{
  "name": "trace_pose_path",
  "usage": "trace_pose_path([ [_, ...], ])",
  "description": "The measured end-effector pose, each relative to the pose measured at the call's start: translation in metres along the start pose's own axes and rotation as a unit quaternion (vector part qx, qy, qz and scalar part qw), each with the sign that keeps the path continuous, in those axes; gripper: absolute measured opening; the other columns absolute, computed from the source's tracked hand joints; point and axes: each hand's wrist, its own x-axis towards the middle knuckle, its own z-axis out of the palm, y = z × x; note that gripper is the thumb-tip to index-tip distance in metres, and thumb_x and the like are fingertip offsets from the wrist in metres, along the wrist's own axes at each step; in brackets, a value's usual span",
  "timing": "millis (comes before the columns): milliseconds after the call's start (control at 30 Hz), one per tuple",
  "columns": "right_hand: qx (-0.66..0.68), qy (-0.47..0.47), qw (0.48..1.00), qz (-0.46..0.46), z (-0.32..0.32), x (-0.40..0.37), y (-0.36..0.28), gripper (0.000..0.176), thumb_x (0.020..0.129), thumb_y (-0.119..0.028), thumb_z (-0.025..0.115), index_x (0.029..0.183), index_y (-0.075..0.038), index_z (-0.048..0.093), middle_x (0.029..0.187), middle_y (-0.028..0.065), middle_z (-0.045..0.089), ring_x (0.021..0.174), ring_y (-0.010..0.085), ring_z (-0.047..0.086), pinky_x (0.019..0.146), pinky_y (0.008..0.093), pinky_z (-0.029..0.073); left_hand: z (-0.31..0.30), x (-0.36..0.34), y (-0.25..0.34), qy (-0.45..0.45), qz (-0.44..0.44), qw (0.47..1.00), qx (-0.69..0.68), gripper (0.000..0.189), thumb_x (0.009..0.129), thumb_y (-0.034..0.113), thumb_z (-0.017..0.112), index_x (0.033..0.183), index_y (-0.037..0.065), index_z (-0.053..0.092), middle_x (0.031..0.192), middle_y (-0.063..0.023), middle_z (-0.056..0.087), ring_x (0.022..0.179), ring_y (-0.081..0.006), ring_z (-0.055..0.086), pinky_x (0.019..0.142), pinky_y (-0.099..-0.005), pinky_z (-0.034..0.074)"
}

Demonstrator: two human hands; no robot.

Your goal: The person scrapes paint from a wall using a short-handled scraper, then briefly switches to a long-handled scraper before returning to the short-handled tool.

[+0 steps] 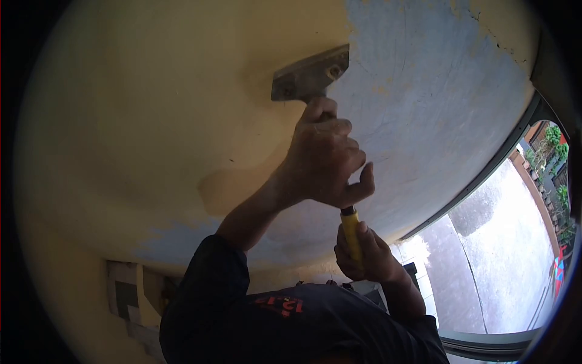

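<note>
Fingers of the left hand [325,151], one digit jutting out, were curled round the scraper [309,79] in the head view; those of the right hand [376,258] gripped its yellow handle [351,242] below. Just above the left fingers, its broad blade [300,84] was at the wall [151,109], where yellow paint [291,27] bordered a blue-grey patch [424,109].

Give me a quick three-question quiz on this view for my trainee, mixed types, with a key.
1. Which hand is nearer the scraper head?
2. True or false: the wall around the scraper head is all one colour.
3. What colour is the grip in the right hand: (A) red, (B) yellow, (C) blue?

Key:
1. The left hand.
2. False: yellowish on the left, blue-grey on the right.
3. B.
</note>
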Motion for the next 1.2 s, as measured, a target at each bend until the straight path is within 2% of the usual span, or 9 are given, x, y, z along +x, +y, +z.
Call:
trace_pose_path([
  [167,-0.011,0.009,1.000,0.001,-0.003,0.001,0.001,0.060,0.099,-0.064,0.030,0.085,-0.007,0.044,0.054,0.0023,0.041,0.036,0.0086,0.033,0.034,0.0229,0.027,0.002,-0.003,0.002,-0.006,-0.008,1.000,-0.015,0.020,0.062,0.022,0.059,0.044,0.015,0.053,0.043,0.0015,0.049,0.047,-0.0160,0.043,0.076,-0.0360,0.035],
  [233,0.009,0.003,1.000,-0.013,-0.001,0.001,-0.004,0.059,0.099,-0.063,0.030,0.086,-0.007,0.044,0.054,0.0020,0.040,0.036,0.0085,0.033,0.034,0.0225,0.027,-0.003,0.008,0.000,-0.002,-0.007,1.000,0.007,0.029,0.069,0.024,0.059,0.043,0.012,0.054,0.040,-0.0004,0.048,0.046,-0.0164,0.046,0.081,-0.0380,0.037],
  [533,0.012,-0.010,1.000,-0.004,-0.005,-0.004,-0.010,0.060,0.101,-0.062,0.028,0.087,-0.007,0.046,0.058,0.0011,0.044,0.039,0.0080,0.037,0.036,0.0222,0.031,-0.003,0.013,0.000,-0.001,-0.002,1.000,0.009,0.030,0.069,0.025,0.060,0.043,0.012,0.054,0.039,-0.0003,0.046,0.043,-0.0170,0.042,0.080,-0.0384,0.036],
  [700,0.096,-0.017,0.995,0.023,0.004,-0.019,0.001,0.059,0.100,-0.062,0.028,0.090,-0.007,0.046,0.058,0.0017,0.043,0.039,0.0081,0.037,0.035,0.0222,0.031,-0.002,0.004,0.004,-0.016,0.000,1.000,0.002,0.030,0.069,0.027,0.060,0.043,0.013,0.054,0.039,-0.0002,0.045,0.043,-0.0178,0.040,0.080,-0.0382,0.036],
  [867,0.034,-0.005,0.999,0.006,0.004,-0.010,-0.012,0.060,0.099,-0.064,0.030,0.089,-0.007,0.046,0.058,0.0025,0.044,0.039,0.0089,0.037,0.035,0.0230,0.033,0.000,0.014,-0.003,0.027,-0.005,0.999,-0.023,0.033,0.071,0.030,0.059,0.042,0.014,0.053,0.038,0.0006,0.044,0.043,-0.0172,0.040,0.080,-0.0391,0.036],
  [900,0.070,-0.010,0.997,0.016,0.006,-0.013,-0.008,0.060,0.099,-0.064,0.030,0.089,-0.007,0.046,0.058,0.0025,0.044,0.039,0.0090,0.038,0.035,0.0230,0.033,-0.007,0.015,0.001,-0.028,-0.008,1.000,0.001,0.030,0.069,0.028,0.060,0.043,0.012,0.055,0.038,0.0000,0.044,0.043,-0.0178,0.041,0.079,-0.0383,0.036],
  [967,0.108,-0.012,0.994,0.024,0.008,-0.019,0.001,0.060,0.099,-0.064,0.029,0.087,-0.007,0.046,0.058,0.0027,0.044,0.039,0.0090,0.039,0.035,0.0228,0.033,-0.005,0.004,0.010,-0.024,-0.011,1.000,-0.011,0.030,0.069,0.027,0.059,0.043,0.012,0.055,0.038,-0.0004,0.045,0.043,-0.0181,0.042,0.080,-0.0381,0.036],
  [1067,0.039,-0.004,0.999,-0.003,-0.003,-0.006,-0.003,0.060,0.100,-0.063,0.029,0.087,-0.007,0.046,0.058,0.0029,0.044,0.039,0.0088,0.040,0.035,0.0226,0.033,0.001,0.008,0.004,-0.026,-0.019,0.999,-0.032,0.030,0.069,0.025,0.059,0.043,0.011,0.055,0.039,-0.0010,0.047,0.044,-0.0182,0.043,0.080,-0.0377,0.037],
  [1200,0.043,0.012,0.999,-0.014,0.006,-0.011,-0.011,0.060,0.100,-0.062,0.027,0.087,-0.007,0.046,0.058,0.0023,0.043,0.040,0.0087,0.039,0.035,0.0226,0.034,0.001,0.015,-0.001,0.028,-0.001,0.999,-0.022,0.030,0.069,0.026,0.060,0.043,0.012,0.055,0.039,-0.0004,0.048,0.044,-0.0171,0.045,0.081,-0.0374,0.037],
])
